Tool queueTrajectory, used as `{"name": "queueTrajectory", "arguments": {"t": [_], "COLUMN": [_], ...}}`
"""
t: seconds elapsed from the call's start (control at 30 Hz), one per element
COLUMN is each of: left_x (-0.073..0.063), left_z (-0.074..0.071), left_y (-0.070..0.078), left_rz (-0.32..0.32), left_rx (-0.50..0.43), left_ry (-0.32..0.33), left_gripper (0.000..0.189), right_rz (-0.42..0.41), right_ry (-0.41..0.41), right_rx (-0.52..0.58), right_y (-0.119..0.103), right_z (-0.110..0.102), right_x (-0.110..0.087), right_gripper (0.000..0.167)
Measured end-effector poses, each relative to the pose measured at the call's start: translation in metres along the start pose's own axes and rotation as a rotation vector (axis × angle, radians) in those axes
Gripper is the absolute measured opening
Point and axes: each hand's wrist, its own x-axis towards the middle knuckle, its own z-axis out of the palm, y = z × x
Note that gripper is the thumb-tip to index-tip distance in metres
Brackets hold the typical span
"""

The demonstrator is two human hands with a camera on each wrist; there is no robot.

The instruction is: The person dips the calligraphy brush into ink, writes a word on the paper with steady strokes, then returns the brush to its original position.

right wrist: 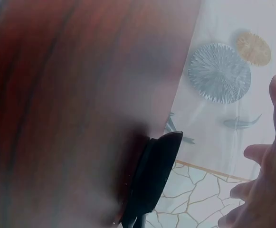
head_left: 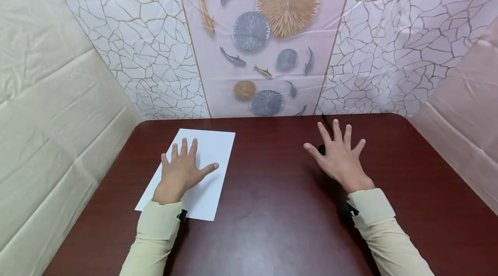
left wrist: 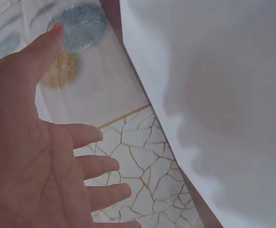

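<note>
A blank white sheet of paper (head_left: 208,150) lies on the left part of the table. Above it my left hand (head_left: 180,175) is held palm down with spread fingers, and the left wrist view shows a gap between the palm and the paper (left wrist: 223,95). My right hand (head_left: 342,159), fingers also spread, hovers over a small black object (head_left: 321,149) that it mostly hides from the head view. From the right wrist, this black object (right wrist: 154,175) is seen resting on the tabletop, apart from the fingers. Its exact kind I cannot tell.
The dark reddish-brown table (head_left: 256,189) has rounded far corners. Behind it hangs a patterned backdrop (head_left: 249,81) with fish and round motifs; plain cloth (head_left: 62,137) flanks the left side and more cloth (head_left: 463,129) the right. A thin black cord (head_left: 326,122) runs toward the table's far edge.
</note>
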Motion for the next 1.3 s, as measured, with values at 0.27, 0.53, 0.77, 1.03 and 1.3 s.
{"name": "queueTrajectory", "arguments": {"t": [0.27,0.53,0.77,1.03,1.3], "left_x": [-0.008,-0.014,-0.012,-0.013,-0.009], "left_z": [0.002,0.004,0.003,0.001,0.002], "left_y": [-0.003,-0.009,-0.009,-0.002,0.008], "left_rz": [-0.078,-0.209,-0.228,-0.115,0.004], "left_rx": [-0.054,-0.098,-0.076,-0.044,0.014], "left_ry": [-0.143,-0.257,-0.293,-0.322,-0.373], "left_gripper": [0.116,0.129,0.129,0.123,0.12], "right_rz": [0.018,0.023,0.021,0.021,0.018], "right_ry": [-0.023,-0.014,-0.007,-0.007,-0.035], "right_rx": [-0.005,-0.005,-0.002,0.002,0.02], "right_y": [0.004,0.004,0.001,-0.001,-0.005], "right_z": [-0.005,-0.004,-0.004,-0.01,-0.011], "right_x": [-0.003,-0.005,-0.002,-0.002,-0.001], "right_gripper": [0.096,0.096,0.094,0.092,0.087]}}
